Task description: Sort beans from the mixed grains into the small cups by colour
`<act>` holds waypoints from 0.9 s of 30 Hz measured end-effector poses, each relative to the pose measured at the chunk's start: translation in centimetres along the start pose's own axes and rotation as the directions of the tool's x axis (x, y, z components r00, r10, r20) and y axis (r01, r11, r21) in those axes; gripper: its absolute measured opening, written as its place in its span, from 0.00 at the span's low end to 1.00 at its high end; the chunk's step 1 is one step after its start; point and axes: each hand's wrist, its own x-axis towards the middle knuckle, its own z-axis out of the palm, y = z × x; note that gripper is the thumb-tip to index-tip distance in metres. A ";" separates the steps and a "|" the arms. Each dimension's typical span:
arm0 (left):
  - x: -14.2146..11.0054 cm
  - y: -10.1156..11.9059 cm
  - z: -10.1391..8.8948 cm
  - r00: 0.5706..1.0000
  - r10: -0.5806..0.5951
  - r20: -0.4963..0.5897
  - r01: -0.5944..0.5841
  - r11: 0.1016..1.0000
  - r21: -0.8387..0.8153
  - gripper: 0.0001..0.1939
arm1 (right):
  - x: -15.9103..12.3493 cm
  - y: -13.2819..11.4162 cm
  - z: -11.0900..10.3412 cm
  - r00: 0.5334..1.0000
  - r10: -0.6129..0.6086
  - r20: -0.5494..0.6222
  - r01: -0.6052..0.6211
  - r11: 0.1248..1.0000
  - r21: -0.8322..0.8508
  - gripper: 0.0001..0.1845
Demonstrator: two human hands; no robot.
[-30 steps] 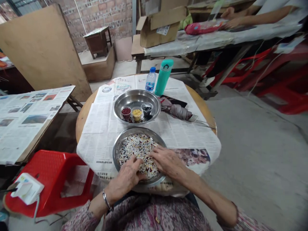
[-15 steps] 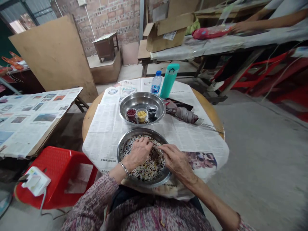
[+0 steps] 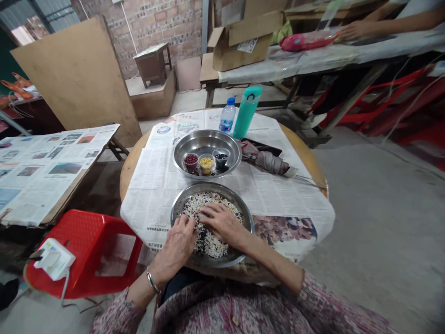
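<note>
Newspapered round counter (image 3: 130, 178): steel basin (image 3: 247, 208) held mixed grains (image 3: 208, 243); left hand (image 3: 175, 248) and right hand (image 3: 220, 222) lay spread, pressing on the grains.

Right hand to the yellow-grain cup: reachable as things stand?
Probably yes. The right hand lies on the mixed grains in the near steel pan; the yellow-grain cup sits at the front of the far steel bowl. Only the two rims lie between.

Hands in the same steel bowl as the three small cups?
No: the left hand and right hand are in the lower bowl of mixed grains; the three small cups sit in the upper bowl.
</note>
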 end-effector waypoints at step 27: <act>1.1 1.3 0.7 0.949 0.231 0.216 -0.244 0.969 0.033 0.12 | -4.3 1.5 -0.8 0.940 0.316 -0.126 -0.322 0.946 -0.025 0.18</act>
